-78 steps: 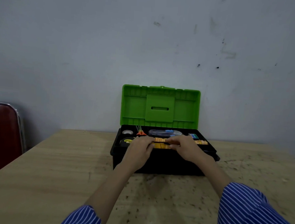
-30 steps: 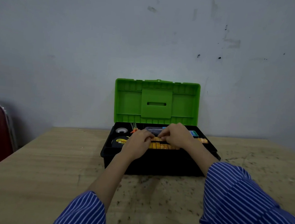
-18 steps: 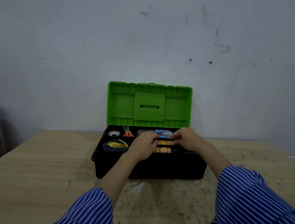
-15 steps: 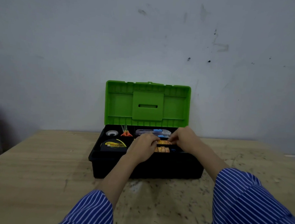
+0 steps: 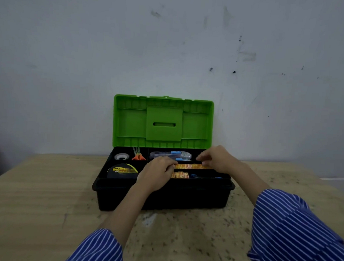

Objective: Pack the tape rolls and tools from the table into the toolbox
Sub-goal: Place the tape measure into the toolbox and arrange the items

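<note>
A black toolbox point(image 5: 164, 199) stands open on the table with its green lid point(image 5: 162, 122) upright. Its top tray holds a white tape roll point(image 5: 121, 156), orange scissors point(image 5: 139, 157), a blue utility knife point(image 5: 172, 155), a black roll with a yellow label point(image 5: 123, 170) and two rows of orange tape rolls point(image 5: 189, 166). My left hand point(image 5: 158, 170) grips the left end of the rear orange row with curled fingers. At that row's right end my right hand point(image 5: 215, 158) pinches the rolls. The hands hide part of both rows.
The wooden table point(image 5: 36, 203) runs wide to the left and right of the toolbox, speckled with dark marks in front. A pale wall point(image 5: 170, 51) rises directly behind the lid. My striped sleeves fill the lower corners.
Both hands stay on the orange tape rolls in the tray and have shifted only slightly along the row. The view has swung, so the toolbox has drifted a little left.
</note>
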